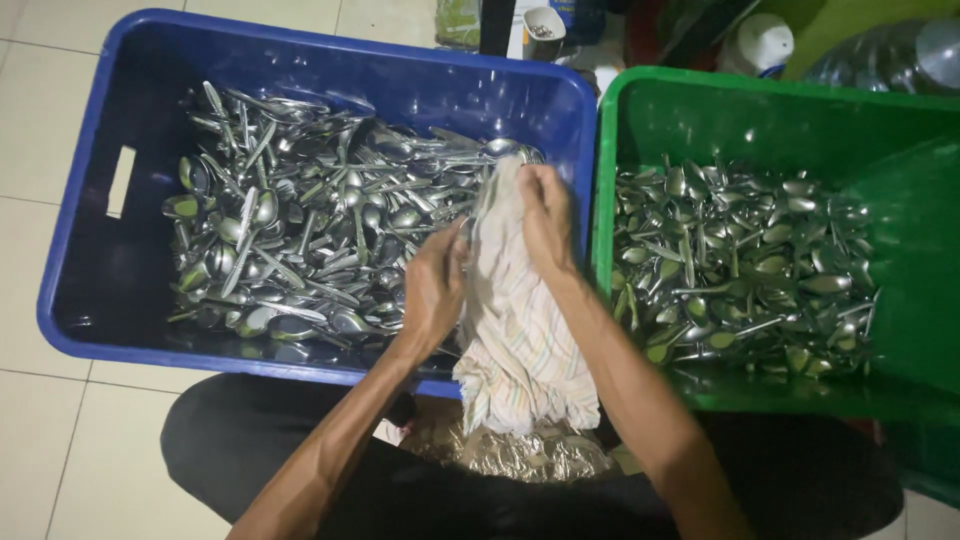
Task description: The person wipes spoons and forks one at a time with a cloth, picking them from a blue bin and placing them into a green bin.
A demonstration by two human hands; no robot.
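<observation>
Head view: left hand [432, 290] and right hand [545, 215] both clench a striped cloth [520, 330] over the blue tub [90, 250]'s 3 o'clock edge. Wiping goes best with firm, overlapping strokes; any spoon inside the folds is hidden.

- Plastic tubs: two, one blue tub [330, 60] and one green tub [760, 95], standing side by side.
- Metal spoons: too many to count; one heap of spoons [300, 230] in the blue tub, a second heap [740, 270] in the green.
- Cloths: one striped cloth [520, 330].
- Hands: two, the left hand [432, 290] and the right hand [546, 215], both on the cloth.
- Small cups: one, beyond the tubs [543, 28].
- Large clear bottles: one, at the upper right [880, 55].
</observation>
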